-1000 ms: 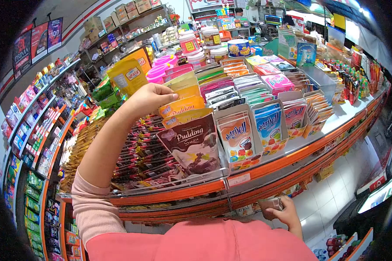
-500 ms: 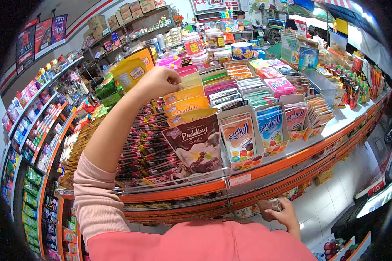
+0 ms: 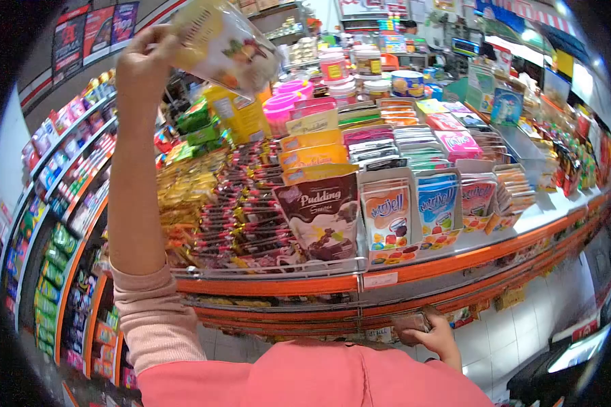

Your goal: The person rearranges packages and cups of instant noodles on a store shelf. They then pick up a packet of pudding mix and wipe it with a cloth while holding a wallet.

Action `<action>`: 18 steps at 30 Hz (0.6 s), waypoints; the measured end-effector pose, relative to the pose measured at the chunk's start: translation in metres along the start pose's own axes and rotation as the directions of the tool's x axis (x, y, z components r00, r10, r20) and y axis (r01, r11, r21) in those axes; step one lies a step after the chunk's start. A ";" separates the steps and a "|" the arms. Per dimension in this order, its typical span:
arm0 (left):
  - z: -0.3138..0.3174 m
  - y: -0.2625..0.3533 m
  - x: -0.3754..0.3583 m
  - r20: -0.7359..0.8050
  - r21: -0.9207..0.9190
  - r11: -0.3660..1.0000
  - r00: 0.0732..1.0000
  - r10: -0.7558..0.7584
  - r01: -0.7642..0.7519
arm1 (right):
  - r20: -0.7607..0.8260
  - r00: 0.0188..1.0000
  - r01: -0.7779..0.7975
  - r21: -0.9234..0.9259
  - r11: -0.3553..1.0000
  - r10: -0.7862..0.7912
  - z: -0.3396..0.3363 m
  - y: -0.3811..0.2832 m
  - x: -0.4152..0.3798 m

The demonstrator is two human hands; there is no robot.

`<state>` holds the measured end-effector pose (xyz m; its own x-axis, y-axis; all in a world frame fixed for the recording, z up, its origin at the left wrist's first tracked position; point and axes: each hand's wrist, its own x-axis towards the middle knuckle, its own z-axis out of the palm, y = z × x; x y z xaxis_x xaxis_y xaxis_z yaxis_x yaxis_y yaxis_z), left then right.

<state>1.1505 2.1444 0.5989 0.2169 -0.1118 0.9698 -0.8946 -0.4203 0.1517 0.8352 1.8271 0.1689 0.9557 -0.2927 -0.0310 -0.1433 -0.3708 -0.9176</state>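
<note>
My left hand [image 3: 142, 61] is raised at the upper left, pinching a pale yellow pudding packet [image 3: 227, 51] by its edge. The packet is tilted in the air above the display. My right hand [image 3: 438, 336] hangs low beside the shelf's front edge, closed around a flat brown wallet-like object [image 3: 411, 321]. Between my hands, yellow pudding packets [image 3: 309, 156] stand in a row behind a dark brown pudding packet [image 3: 321, 216]. To their right are boxes of orange Nutrijell sachets [image 3: 387, 210] and blue Nutrijell sachets [image 3: 437, 200].
An orange-edged shelf [image 3: 271, 285] runs across in front of me. Pink-lidded tubs [image 3: 285, 108] and plastic jars [image 3: 333, 66] stand behind the packets. More shelving with green packs [image 3: 51, 285] curves along the left. White floor tiles [image 3: 495, 339] show at lower right.
My left hand has risen up and left from the pudding row, now lifting a pale yellow packet. My right hand still holds the brown object low down. The view has shifted slightly.
</note>
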 end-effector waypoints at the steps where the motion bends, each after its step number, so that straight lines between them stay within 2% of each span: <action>1: -0.017 0.000 -0.001 -0.123 0.006 0.997 0.990 -0.071 0.073 | 0.023 0.998 0.064 -0.073 0.995 -0.062 0.002 0.000 0.008; 3: -0.042 0.008 -0.019 -0.217 -0.349 0.930 0.956 -0.199 0.115 | 0.082 0.988 0.144 -0.145 0.979 -0.134 0.005 -0.008 0.020; 5: -0.058 0.029 -0.051 -0.283 -0.331 0.931 0.925 -0.253 0.153 | 0.309 0.940 0.163 -0.031 0.986 -0.146 0.011 -0.028 0.031; 6: -0.064 0.043 -0.070 -0.337 -0.341 0.922 0.892 -0.300 0.181 | 0.392 0.904 0.139 0.104 0.985 -0.169 0.017 -0.032 0.035; 7: -0.072 0.058 -0.093 -0.322 -0.304 0.911 0.869 -0.375 0.280 | 0.426 0.887 0.149 0.097 0.984 -0.177 0.025 -0.044 0.038; 8: -0.078 0.074 -0.118 -0.313 -0.266 0.887 0.837 -0.449 0.377 | 0.465 0.837 0.235 0.172 0.957 -0.289 0.035 -0.058 0.039; 9: -0.084 0.088 -0.145 -0.321 -0.285 0.865 0.809 -0.492 0.413 | 0.494 0.772 0.313 0.252 0.916 -0.400 0.046 -0.071 0.043; 10: -0.087 0.102 -0.173 -0.329 -0.305 0.842 0.780 -0.532 0.445 | 0.500 0.661 0.449 0.334 0.829 -0.559 0.057 -0.081 0.048; 11: -0.083 0.117 -0.200 -0.368 -0.238 0.842 0.758 -0.539 0.484 | 0.487 0.525 0.558 0.423 0.714 -0.698 0.068 -0.090 0.052; 12: -0.079 0.129 -0.226 -0.403 -0.170 0.833 0.734 -0.547 0.527 | 0.430 0.502 0.592 0.462 0.661 -0.750 0.080 -0.099 0.050; 13: -0.081 0.136 -0.252 -0.329 -0.182 0.809 0.741 -0.585 0.558 | 0.368 0.482 0.620 0.499 0.606 -0.795 0.091 -0.108 0.046; 14: -0.083 0.141 -0.278 -0.250 -0.193 0.783 0.742 -0.622 0.591 | 0.345 0.478 0.552 0.598 0.581 -0.808 0.101 -0.117 0.043; 16: -0.075 0.158 -0.314 -0.225 -0.367 0.667 0.635 -0.740 0.648 | 0.355 0.463 0.431 0.711 0.556 -0.812 0.120 -0.129 0.040; 17: -0.068 0.165 -0.330 -0.270 -0.494 0.569 0.506 -0.819 0.658 | 0.392 0.443 0.387 0.728 0.566 -0.806 0.129 -0.130 0.039; 18: -0.063 0.168 -0.347 -0.293 -0.618 0.468 0.366 -0.883 0.632 | 0.532 0.472 0.345 0.622 0.703 -0.703 0.134 -0.126 0.034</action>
<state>0.8999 2.1692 0.2995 0.7548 0.5943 0.2775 -0.5226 0.2892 0.8021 0.9197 1.9817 0.2305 0.6886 0.5916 0.4193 0.3891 0.1865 -0.9021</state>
